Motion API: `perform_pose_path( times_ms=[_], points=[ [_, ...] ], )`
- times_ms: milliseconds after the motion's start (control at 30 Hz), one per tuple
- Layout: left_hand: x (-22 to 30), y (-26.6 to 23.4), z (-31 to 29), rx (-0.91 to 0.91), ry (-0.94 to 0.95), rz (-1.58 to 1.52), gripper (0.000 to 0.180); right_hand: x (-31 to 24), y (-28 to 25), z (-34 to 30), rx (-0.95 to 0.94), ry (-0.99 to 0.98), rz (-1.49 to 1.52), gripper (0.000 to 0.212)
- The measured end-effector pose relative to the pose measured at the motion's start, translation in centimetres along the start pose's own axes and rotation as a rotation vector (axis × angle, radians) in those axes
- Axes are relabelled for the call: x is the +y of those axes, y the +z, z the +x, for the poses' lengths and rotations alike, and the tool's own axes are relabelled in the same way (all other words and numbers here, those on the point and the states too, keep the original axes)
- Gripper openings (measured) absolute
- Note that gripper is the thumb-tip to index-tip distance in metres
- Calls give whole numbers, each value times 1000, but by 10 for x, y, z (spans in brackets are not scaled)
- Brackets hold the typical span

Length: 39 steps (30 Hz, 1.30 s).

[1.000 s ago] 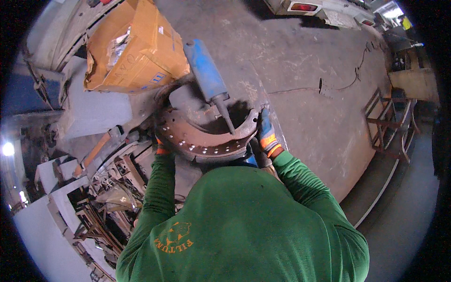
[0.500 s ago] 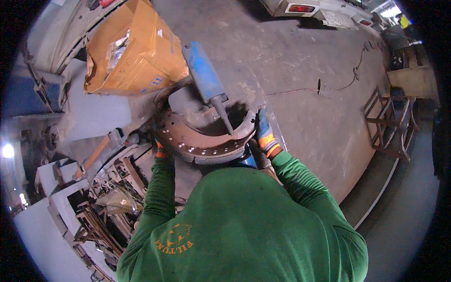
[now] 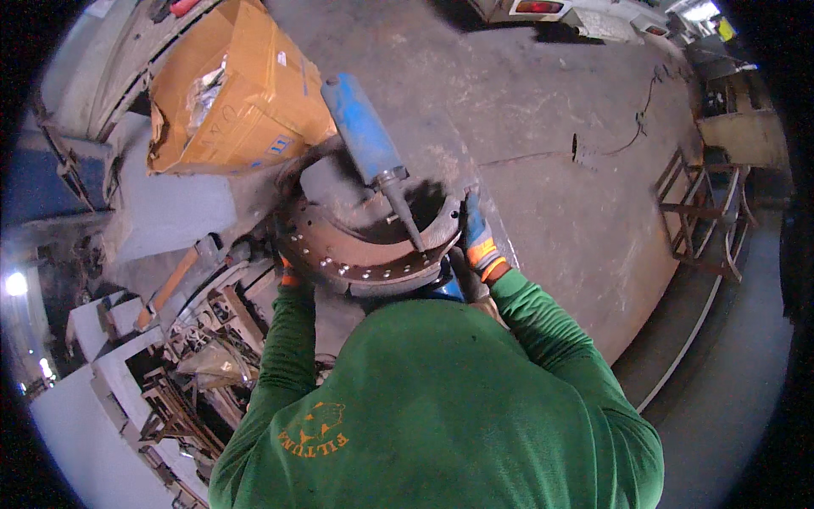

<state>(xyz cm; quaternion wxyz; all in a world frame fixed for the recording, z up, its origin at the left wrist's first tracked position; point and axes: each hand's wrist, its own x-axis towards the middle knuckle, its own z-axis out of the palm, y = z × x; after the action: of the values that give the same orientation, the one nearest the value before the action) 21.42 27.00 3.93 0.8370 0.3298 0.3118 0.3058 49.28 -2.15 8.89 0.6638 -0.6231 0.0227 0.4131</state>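
Carton (image 3: 280,93) near blue tool (image 3: 363,127), which overhangs riveted arc (image 3: 339,252); right hand (image 3: 477,231) clasps arc's end; left hand (image 3: 289,273) mostly hidden, grip cannot be told

I see the dark, tapered metal rod (image 3: 406,214) of the blue cylindrical metal tool (image 3: 363,127) has slid further out vs. 1 sec ago. Its tip (image 3: 421,248) is now lower over the rust-brown, crescent-shaped metal shoe (image 3: 365,254), nearer the round silvery rivets (image 3: 387,273) twd its R end; contact unclear. View's shifted a bit too: white vehicle (image 3: 593,24) far beyond the shoe sits slightly higher.
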Motion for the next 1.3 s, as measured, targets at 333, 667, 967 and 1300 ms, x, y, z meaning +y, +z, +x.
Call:
perform_pose_path(
  times_ms=[333, 667, 967, 1300],
  points=[
    [1, 2, 1, 4, 6, -2, 41, -8, 10, -5, 68, 14, 154, 67],
    [-4, 8, 1, 2, 5, -20, 41, -16, 13, -5, 73, 55, -6, 83],
    [-10, 9, -1, 5, -14, -20, 41, -33, 21, -14, 164, 171, 63, 63],
    [-15, 8, 3, -4, -26, -30, 40, -17, 10, -11, 166, 40, -64, 67]
  ],
)
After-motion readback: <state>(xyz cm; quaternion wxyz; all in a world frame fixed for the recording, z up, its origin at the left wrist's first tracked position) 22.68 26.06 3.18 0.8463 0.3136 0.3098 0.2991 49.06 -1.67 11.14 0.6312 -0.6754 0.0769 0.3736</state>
